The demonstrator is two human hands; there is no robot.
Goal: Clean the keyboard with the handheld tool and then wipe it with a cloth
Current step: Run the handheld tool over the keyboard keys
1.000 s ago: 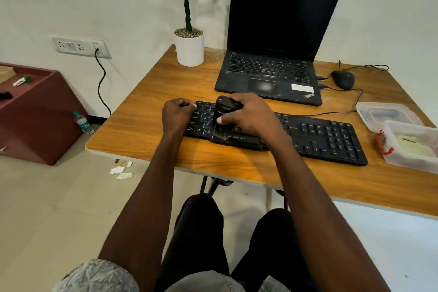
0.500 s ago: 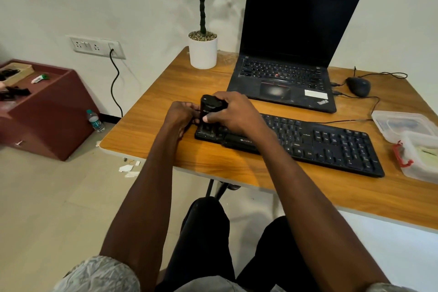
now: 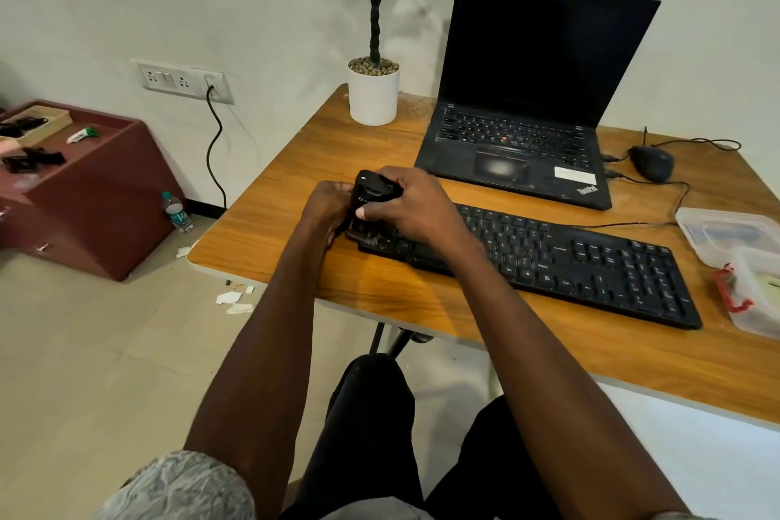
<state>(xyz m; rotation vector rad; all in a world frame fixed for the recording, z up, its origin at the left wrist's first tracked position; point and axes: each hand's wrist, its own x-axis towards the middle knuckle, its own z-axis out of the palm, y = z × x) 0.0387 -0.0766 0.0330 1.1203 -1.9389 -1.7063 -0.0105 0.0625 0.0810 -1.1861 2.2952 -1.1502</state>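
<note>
A black keyboard (image 3: 561, 262) lies across the wooden desk (image 3: 295, 232), in front of the laptop. My right hand (image 3: 411, 203) is closed around a small black handheld cleaning tool (image 3: 371, 192), which stands on the keyboard's left end. My left hand (image 3: 325, 203) is curled against the keyboard's left edge, right beside the tool; its fingertips are hidden behind the tool. No cloth can be made out for certain.
An open black laptop (image 3: 523, 110) and a potted plant (image 3: 373, 93) stand at the back of the desk. A wired mouse (image 3: 652, 163) sits at the right, clear plastic containers (image 3: 734, 236) at the right edge. A maroon cabinet (image 3: 84, 186) and water bottle (image 3: 177, 212) are on the floor at left.
My right hand has slid the tool leftward along the keyboard to its left end. My left hand has moved off the keys to the keyboard's left edge. The camera view shifted left.
</note>
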